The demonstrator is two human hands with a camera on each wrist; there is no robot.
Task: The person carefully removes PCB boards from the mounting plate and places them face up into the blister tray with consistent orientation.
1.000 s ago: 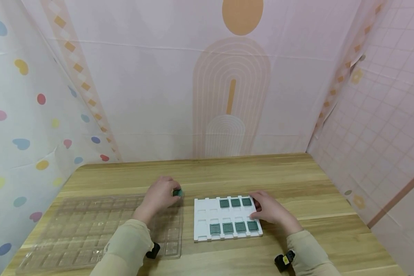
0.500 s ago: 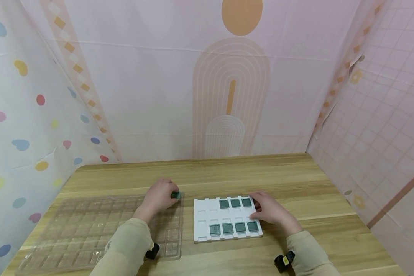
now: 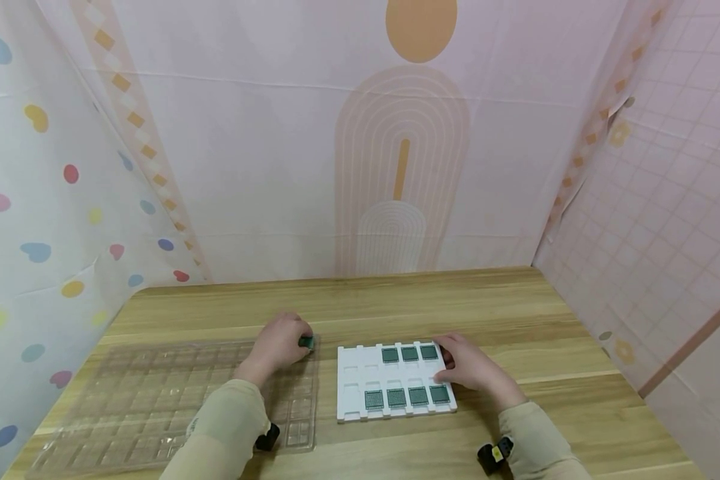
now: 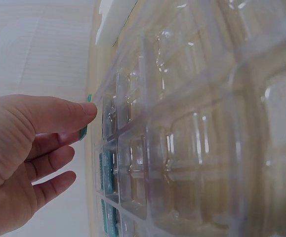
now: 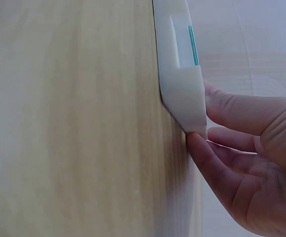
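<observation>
Left wrist view gives the green chip (image 4: 83, 133) almost edge-on: its thin side makes a narrow line that runs nearly upright in that picture, leaning a little, with one end above the thumb and the other below it. Which axis is the longer, I cannot tell, as much of the chip is covered. It looks flat, thin and dark green. The left hand (image 3: 278, 343), its back upward, pinches it — thumb against forefinger — while the other fingers are bent loosely and stand apart. This pinch is at the far right corner of the clear tray (image 3: 156, 400), which extends from the grip to the left and toward the person; whether chip and tray touch is not clear. More green pieces (image 4: 109, 173) lie in the tray's compartments, close beside the pinch. To the right of this grip, on the wooden table (image 3: 384, 307), is the white tray (image 3: 351, 380), its long side running from left to right, with seven chips (image 3: 396, 398) in two rows. The right hand (image 3: 471, 363) holds its right end, the thumb on the upper face and a fingertip at the lower edge. Both forearms, in beige sleeves (image 3: 222, 420), reach inward.
</observation>
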